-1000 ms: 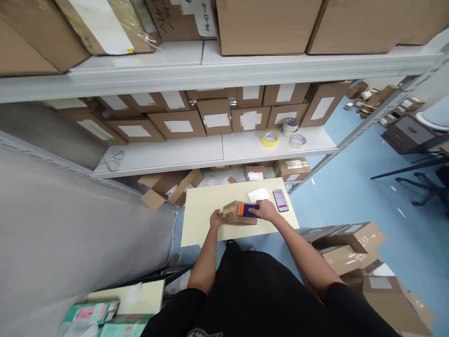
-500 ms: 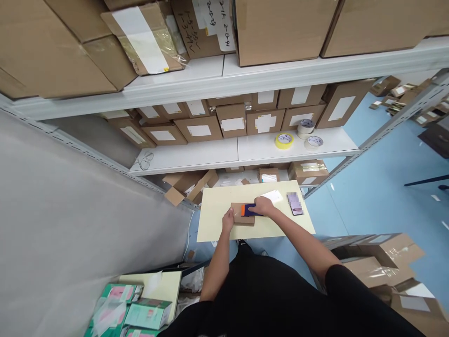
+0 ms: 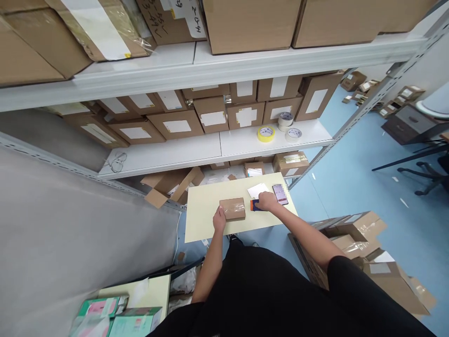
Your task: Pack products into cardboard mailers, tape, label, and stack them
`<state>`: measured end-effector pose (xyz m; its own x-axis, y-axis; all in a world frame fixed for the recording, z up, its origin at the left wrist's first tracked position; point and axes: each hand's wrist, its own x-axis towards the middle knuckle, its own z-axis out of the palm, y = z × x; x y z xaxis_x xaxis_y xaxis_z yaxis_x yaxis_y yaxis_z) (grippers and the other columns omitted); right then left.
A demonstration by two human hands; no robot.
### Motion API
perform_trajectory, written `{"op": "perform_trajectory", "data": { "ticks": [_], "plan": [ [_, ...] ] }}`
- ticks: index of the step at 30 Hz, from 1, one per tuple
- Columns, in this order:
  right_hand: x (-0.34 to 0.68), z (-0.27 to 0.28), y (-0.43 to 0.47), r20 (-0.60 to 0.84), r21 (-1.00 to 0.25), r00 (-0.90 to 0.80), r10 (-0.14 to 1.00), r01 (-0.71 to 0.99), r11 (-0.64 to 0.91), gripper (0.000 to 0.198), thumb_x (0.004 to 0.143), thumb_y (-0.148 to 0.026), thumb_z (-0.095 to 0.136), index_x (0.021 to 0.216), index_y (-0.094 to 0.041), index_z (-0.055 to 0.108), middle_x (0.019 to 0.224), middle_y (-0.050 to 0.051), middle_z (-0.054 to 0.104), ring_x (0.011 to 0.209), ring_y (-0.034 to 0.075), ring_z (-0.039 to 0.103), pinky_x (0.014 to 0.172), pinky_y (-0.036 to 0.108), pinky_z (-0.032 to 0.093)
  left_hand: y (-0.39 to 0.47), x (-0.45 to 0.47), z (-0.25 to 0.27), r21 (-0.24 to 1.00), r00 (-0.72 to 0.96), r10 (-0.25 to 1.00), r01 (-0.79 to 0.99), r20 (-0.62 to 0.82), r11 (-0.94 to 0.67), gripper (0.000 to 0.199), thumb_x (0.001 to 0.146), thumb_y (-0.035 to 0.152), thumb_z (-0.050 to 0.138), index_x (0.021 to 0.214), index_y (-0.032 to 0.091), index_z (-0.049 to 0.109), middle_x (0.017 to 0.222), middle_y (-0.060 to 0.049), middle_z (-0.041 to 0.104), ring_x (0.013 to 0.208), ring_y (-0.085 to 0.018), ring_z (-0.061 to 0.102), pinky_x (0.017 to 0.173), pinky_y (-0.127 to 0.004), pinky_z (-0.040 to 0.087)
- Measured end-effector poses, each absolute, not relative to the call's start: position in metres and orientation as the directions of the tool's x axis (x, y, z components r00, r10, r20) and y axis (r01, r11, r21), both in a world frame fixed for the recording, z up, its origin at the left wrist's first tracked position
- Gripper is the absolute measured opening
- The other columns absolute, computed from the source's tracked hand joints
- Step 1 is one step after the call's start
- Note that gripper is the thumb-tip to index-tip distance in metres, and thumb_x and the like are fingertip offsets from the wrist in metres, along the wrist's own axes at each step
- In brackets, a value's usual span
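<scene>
A small taped cardboard box lies flat on a pale yellow table. My left hand rests against the box's near left corner. My right hand is closed around an orange and blue tape dispenser, set down on the table just right of the box. A white paper slip and a phone lie beyond and right of that hand.
Metal shelves ahead carry rows of labelled cardboard boxes and three tape rolls. More boxes sit under the shelf and on the blue floor at right. Green packets lie on a low table at lower left.
My right hand has drawn the tape dispenser off the top of the box to the table on its right. The box now lies flat, and my left hand still steadies it.
</scene>
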<state>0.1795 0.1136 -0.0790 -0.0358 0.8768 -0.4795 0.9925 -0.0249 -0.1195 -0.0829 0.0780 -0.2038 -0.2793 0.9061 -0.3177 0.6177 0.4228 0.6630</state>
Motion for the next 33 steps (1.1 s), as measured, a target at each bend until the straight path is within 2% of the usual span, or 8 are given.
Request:
{"op": "perform_trajectory", "data": {
  "ticks": [5, 11, 14, 19, 21, 25, 29, 33],
  "plan": [
    [0.147, -0.116, 0.103, -0.507, -0.155, -0.028, 0.862, 0.986, -0.059, 0.036, 0.088, -0.025, 0.065, 0.117, -0.006, 0.073, 0.118, 0.028, 0.073, 0.115, 0.035, 0.07, 0.093, 0.041, 0.052, 0.075, -0.082, -0.205, 0.651, -0.313, 0.89, 0.607, -0.331, 0.456, 0.063, 0.106, 0.055, 0.024, 0.139, 0.02, 0.064, 0.129, -0.015, 0.072, 0.123, -0.031, 0.066, 0.104, -0.04, 0.049],
    [0.187, -0.166, 0.067, -0.508, -0.137, 0.165, 0.845, 0.953, -0.269, 0.043, 0.104, -0.036, 0.042, 0.131, -0.01, 0.063, 0.119, 0.022, 0.073, 0.115, 0.03, 0.069, 0.094, 0.038, 0.049, 0.077, -0.083, -0.207, 0.664, -0.335, 0.884, 0.584, -0.327, 0.467, 0.063, 0.105, 0.057, 0.024, 0.137, 0.021, 0.065, 0.127, -0.014, 0.074, 0.123, -0.032, 0.066, 0.104, -0.041, 0.049],
    [0.205, -0.189, 0.053, -0.523, -0.202, 0.173, 0.835, 0.926, -0.319, 0.039, 0.102, -0.031, 0.045, 0.131, -0.01, 0.062, 0.129, 0.023, 0.068, 0.128, 0.029, 0.061, 0.105, 0.038, 0.041, 0.079, -0.084, -0.209, 0.659, -0.338, 0.884, 0.589, -0.324, 0.467, 0.063, 0.105, 0.058, 0.024, 0.136, 0.021, 0.065, 0.128, -0.014, 0.073, 0.123, -0.031, 0.065, 0.104, -0.041, 0.049],
    [0.204, -0.199, 0.049, -0.592, -0.255, 0.16, 0.79, 0.892, -0.372, 0.036, 0.097, -0.027, 0.053, 0.128, -0.012, 0.065, 0.126, 0.023, 0.07, 0.124, 0.031, 0.063, 0.103, 0.039, 0.043, 0.08, -0.087, -0.21, 0.669, -0.312, 0.898, 0.598, -0.312, 0.44, 0.063, 0.105, 0.057, 0.023, 0.134, 0.021, 0.065, 0.13, -0.014, 0.072, 0.124, -0.03, 0.064, 0.105, -0.04, 0.048],
    [0.192, -0.193, 0.052, -0.555, -0.347, 0.136, 0.821, 0.858, -0.377, 0.04, 0.101, -0.032, 0.048, 0.132, -0.014, 0.064, 0.129, 0.022, 0.07, 0.126, 0.03, 0.063, 0.106, 0.04, 0.043, 0.08, -0.088, -0.21, 0.673, -0.307, 0.902, 0.601, -0.304, 0.431, 0.062, 0.106, 0.056, 0.023, 0.133, 0.02, 0.066, 0.13, -0.013, 0.072, 0.125, -0.03, 0.064, 0.106, -0.039, 0.048],
    [0.149, -0.176, 0.058, -0.371, -0.781, -0.082, 0.925, 0.567, -0.263, 0.051, 0.106, -0.042, 0.035, 0.147, -0.021, 0.056, 0.146, 0.01, 0.063, 0.138, 0.025, 0.055, 0.115, 0.036, 0.04, 0.081, -0.088, -0.206, 0.67, -0.303, 0.905, 0.609, -0.3, 0.426, 0.059, 0.106, 0.053, 0.025, 0.131, 0.02, 0.067, 0.13, -0.014, 0.072, 0.125, -0.029, 0.064, 0.106, -0.039, 0.048],
    [0.115, -0.162, 0.06, -0.406, -0.862, -0.087, 0.91, 0.368, -0.35, 0.058, 0.101, -0.045, 0.046, 0.155, -0.024, 0.045, 0.154, 0.007, 0.055, 0.141, 0.026, 0.052, 0.118, 0.039, 0.039, 0.085, -0.085, -0.198, 0.669, -0.294, 0.902, 0.605, -0.316, 0.432, 0.056, 0.106, 0.048, 0.026, 0.123, 0.017, 0.07, 0.125, -0.017, 0.073, 0.121, -0.031, 0.066, 0.106, -0.042, 0.048],
    [0.118, -0.15, 0.058, -0.374, -0.899, -0.034, 0.927, 0.26, -0.353, 0.052, 0.105, -0.046, 0.034, 0.15, -0.025, 0.05, 0.148, 0.006, 0.061, 0.137, 0.021, 0.055, 0.116, 0.036, 0.041, 0.091, -0.086, -0.19, 0.79, -0.201, 0.935, 0.501, -0.292, 0.354, 0.051, 0.105, 0.045, 0.032, 0.127, 0.016, 0.068, 0.128, -0.014, 0.073, 0.123, -0.028, 0.066, 0.108, -0.04, 0.049]
  ]
}}
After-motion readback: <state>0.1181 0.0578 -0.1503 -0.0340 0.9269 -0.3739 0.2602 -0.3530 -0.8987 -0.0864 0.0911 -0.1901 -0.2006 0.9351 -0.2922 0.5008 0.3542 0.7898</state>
